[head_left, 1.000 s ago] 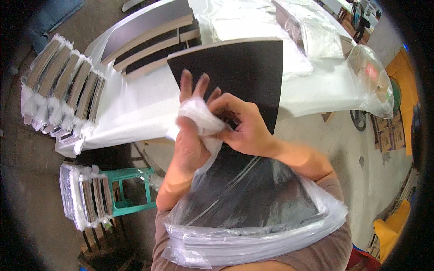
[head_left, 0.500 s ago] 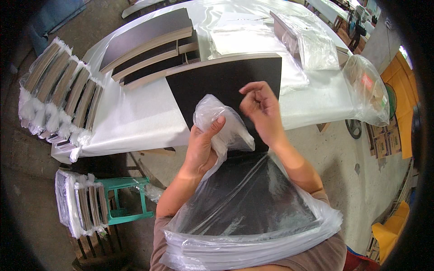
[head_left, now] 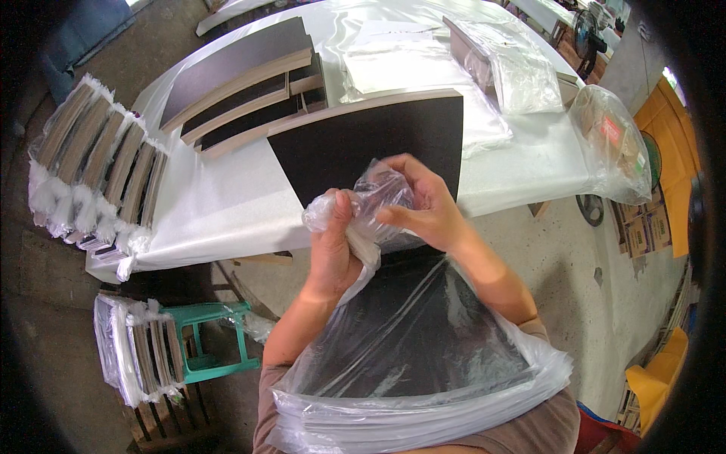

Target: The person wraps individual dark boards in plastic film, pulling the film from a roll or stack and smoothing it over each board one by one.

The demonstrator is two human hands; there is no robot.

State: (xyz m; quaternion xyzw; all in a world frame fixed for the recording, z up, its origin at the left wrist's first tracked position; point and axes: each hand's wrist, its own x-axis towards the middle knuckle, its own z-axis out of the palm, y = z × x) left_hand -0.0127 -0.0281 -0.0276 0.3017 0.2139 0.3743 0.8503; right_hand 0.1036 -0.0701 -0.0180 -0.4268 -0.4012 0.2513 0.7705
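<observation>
Furthest left, film-wrapped bundles stand in a row against the left end of the white-covered tabletop. Below them, another wrapped bundle sits just beside a green stool. Dark boards with pale edges lie piled on the tabletop's left part.

Near the middle, the left hand has its fingers closed round the gathered neck of clear film, thumb pointing up. The film runs down from there over a dark pack in the person's lap. Beyond the hands is a black board, its lower part hidden behind them; I cannot tell whether it joins the pack. The right hand is at the film's loose end, thumb apart from its curved fingers, film between them; how firmly they pinch I cannot tell.

White sheets lie behind the black board. Right of these are a film-covered stack, then a clear bag at the tabletop's right end.
</observation>
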